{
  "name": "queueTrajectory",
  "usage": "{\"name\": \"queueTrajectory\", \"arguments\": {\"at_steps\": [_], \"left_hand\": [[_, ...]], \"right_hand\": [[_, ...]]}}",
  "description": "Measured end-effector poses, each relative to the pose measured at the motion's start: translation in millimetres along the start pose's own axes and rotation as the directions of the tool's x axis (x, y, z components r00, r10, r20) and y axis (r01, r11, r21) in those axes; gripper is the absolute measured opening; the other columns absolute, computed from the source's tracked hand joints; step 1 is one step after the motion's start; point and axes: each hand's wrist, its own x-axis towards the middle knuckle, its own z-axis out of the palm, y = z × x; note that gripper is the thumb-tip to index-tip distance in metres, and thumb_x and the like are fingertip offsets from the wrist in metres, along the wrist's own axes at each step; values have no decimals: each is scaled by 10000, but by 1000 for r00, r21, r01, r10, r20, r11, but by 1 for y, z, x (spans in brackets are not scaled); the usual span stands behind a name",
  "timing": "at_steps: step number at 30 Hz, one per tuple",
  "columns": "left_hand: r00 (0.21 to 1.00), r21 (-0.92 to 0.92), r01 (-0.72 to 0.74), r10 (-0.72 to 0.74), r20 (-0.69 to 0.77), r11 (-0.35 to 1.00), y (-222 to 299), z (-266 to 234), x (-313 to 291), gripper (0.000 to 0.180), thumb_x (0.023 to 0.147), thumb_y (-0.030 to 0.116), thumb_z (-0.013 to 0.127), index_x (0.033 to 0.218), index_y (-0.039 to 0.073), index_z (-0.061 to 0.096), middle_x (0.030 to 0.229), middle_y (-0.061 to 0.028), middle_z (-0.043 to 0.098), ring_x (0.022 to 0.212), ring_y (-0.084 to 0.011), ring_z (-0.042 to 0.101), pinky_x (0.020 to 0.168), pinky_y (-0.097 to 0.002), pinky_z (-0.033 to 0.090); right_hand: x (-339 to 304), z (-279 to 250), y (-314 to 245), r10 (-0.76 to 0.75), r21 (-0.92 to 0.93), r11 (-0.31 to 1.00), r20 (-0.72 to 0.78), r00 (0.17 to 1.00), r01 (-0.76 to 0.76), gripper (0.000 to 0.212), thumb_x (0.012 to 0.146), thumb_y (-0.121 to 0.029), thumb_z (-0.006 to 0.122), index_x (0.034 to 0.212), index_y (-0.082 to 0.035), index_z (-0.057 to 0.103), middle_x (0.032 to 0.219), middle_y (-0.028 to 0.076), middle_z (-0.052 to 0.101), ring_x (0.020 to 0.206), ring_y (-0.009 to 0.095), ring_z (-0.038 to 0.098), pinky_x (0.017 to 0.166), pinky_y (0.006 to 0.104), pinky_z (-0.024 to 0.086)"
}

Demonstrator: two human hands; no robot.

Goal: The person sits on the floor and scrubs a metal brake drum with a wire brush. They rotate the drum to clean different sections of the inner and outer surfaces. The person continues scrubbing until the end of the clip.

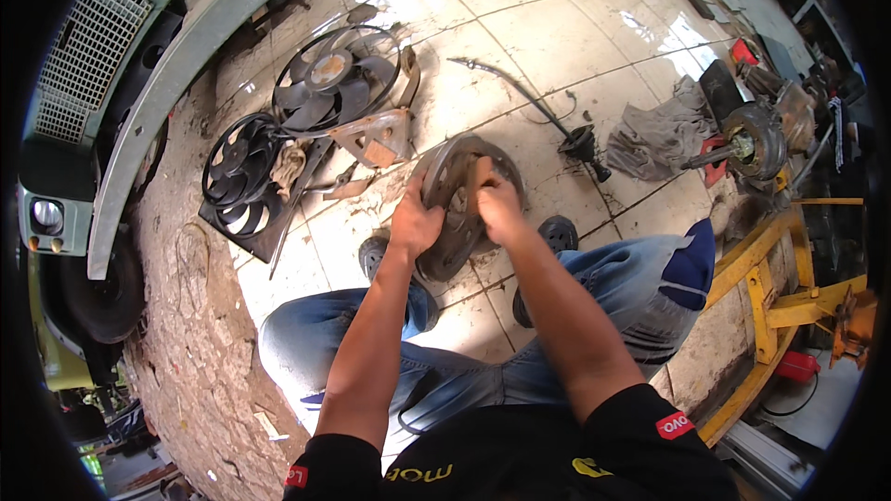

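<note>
Between my feet, just above the tiled floor, I hold a dirty, dark round metal part [445,258] with a raised rim and openings in it. It is tilted, and I cannot tell its exact kind. The fingers of my left hand [417,220] wrap its left edge, thumb toward the middle. My right hand [497,201] is closed at its inner right side, the fingers curled over it. Whether a smaller piece sits in that hand is hidden.
Ahead on the left lie a large fan [327,72] and a smaller black fan [237,162]. A rod with a rubber boot [580,142], a grey rag [657,134] and a greasy hub [756,144] lie right. A yellow metal frame [766,308] stands nearby; a vehicle bumper [176,83] curves at left.
</note>
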Motion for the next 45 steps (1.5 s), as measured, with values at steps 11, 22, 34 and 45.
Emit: {"name": "queueTrajectory", "arguments": {"at_steps": [11,22,34,45], "left_hand": [[938,-636,117,125,322,763,-13,14,-2,761,690,-137,407,1439,-7,370,1372,-126,517,1298,-229,474,1100,-315,336],[926,-664,70,199,321,745,-7,15,-2,762,678,-124,396,1426,20,379,1396,-137,489,1324,-248,452,1115,-338,334],[906,-310,239,-96,413,920,0,-2,19,512,972,311,563,1381,28,438,1269,-126,562,1102,-191,521,955,-304,421],[951,-228,294,-262,161,928,0,5,24,478,1044,370,372,1374,28,429,1354,-137,520,1247,-209,474,1063,-318,347]], "right_hand": [[30,49,21,-17,6,1000,72,997,17,927,949,-711,154,1536,1,62,1625,133,30,1500,238,-25,1205,345,24],[17,37,11,-45,-97,994,127,991,57,924,969,-674,124,1507,74,58,1598,242,20,1492,327,-27,1209,374,9],[-8,37,20,-127,14,992,128,984,126,879,990,-633,188,1492,88,168,1577,275,109,1490,338,57,1206,375,61],[-11,38,7,-218,102,974,222,950,200,756,1015,-574,236,1499,5,269,1586,206,182,1487,302,123,1196,349,129]]}}
